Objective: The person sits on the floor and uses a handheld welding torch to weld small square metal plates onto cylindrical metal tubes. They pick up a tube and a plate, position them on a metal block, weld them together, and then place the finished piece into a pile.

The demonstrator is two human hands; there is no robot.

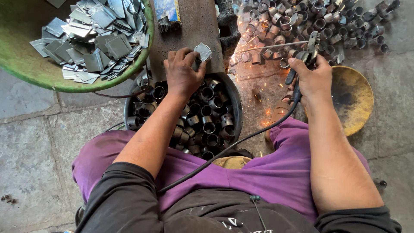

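My left hand (pixel 183 71) rests on a dark metal work block (pixel 194 26) and pinches a small silvery metal piece (pixel 202 51) against it. My right hand (pixel 312 77) grips a welding electrode holder (pixel 308 51), whose thin rod (pixel 271 45) points left toward the block's edge. A black cable (pixel 241 140) runs from the holder across my purple-clad lap. Orange sparks (pixel 258 90) lie scattered on the floor between my hands.
A dark round pan (pixel 235 108) full of short metal rings sits between my knees. A green basin (pixel 26 69) at the upper left holds several flat metal plates. Many loose rings (pixel 310 26) litter the floor at the top right. A rusty yellow dish (pixel 355 99) lies at the right.
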